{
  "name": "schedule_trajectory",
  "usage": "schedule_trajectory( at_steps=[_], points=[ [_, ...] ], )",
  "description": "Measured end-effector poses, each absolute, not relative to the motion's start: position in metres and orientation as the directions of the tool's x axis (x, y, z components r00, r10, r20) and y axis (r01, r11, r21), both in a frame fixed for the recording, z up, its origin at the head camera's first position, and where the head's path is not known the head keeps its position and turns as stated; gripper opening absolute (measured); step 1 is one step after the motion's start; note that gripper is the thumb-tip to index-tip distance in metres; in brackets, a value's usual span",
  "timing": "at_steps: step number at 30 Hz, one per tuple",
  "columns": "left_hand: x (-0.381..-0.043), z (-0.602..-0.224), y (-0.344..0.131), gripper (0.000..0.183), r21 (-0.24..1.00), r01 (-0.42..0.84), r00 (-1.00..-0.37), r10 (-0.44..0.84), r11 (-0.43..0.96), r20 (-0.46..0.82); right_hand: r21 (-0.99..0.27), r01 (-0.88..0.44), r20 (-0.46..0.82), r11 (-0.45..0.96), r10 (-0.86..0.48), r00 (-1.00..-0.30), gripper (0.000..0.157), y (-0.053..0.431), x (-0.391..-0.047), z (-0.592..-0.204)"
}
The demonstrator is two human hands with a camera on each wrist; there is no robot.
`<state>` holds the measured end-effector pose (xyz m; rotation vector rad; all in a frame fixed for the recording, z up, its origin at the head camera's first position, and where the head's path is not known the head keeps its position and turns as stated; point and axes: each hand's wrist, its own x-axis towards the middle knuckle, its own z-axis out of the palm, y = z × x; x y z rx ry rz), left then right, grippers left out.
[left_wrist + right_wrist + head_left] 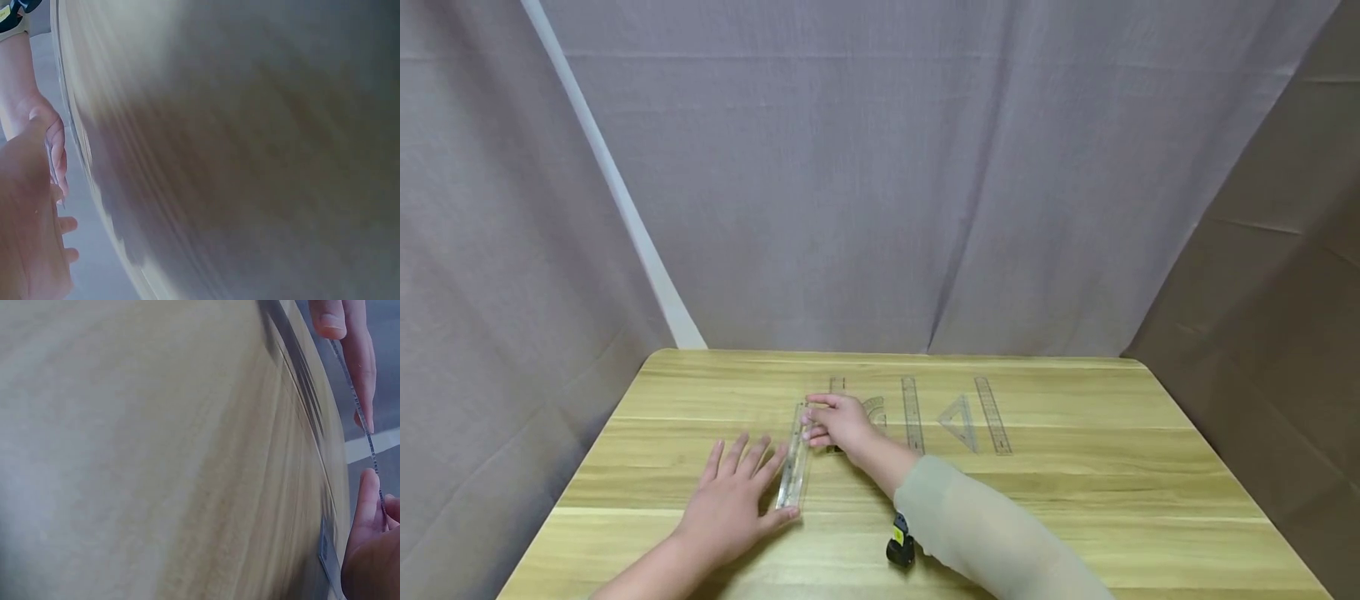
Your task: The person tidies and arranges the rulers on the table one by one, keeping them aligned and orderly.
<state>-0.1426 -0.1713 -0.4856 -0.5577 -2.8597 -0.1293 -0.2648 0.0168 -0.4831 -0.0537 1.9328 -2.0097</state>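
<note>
A clear ruler (pixel 793 467) is held above the table, tilted a little from upright in the head view. My right hand (pixel 844 423) pinches its far end between thumb and fingers; the right wrist view shows the ruler's thin edge running into that grip. At the near end is my left hand (pixel 727 507), its fingers straight and spread, the thumb by the ruler's lower end and the index fingertip at its left edge. Partly hidden behind my right hand are another clear ruler (pixel 837 384) and a clear protractor (pixel 876 408).
Right of my hands lie a clear ruler (pixel 912 412), a clear set square (pixel 958 423) and a further ruler (pixel 993 415). A black and yellow tape measure (pixel 900 550) sits near the right sleeve (pixel 970 521). Grey curtains (pixel 820 183) surround the wooden table (pixel 1075 483).
</note>
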Motion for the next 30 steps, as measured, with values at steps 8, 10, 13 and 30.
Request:
schedule_trajectory(
  at_steps=[8, 10, 13, 30],
  points=[
    [-0.135, -0.485, -0.168, 0.09, 0.062, 0.401, -0.889, 0.372, 0.914, 0.266, -0.98, 0.2, -0.191, -0.003, -0.287, -0.939, 0.039, 0.019, -0.255, -0.481],
    [-0.133, -0.485, -0.169, 0.091, 0.065, 0.402, -0.889, 0.372, 0.913, 0.268, -0.981, 0.194, -0.185, -0.002, -0.291, -0.939, 0.039, 0.019, -0.252, -0.481],
    [-0.13, -0.486, -0.17, 0.092, 0.063, 0.401, -0.892, 0.374, 0.914, 0.253, -0.982, 0.19, -0.182, 0.004, -0.303, -0.935, 0.039, 0.019, -0.249, -0.482],
    [-0.11, -0.485, -0.174, 0.092, 0.044, 0.419, -0.887, 0.398, 0.907, 0.235, -0.984, 0.162, -0.177, 0.072, -0.337, -0.925, 0.032, 0.017, -0.23, -0.488]
  ],
)
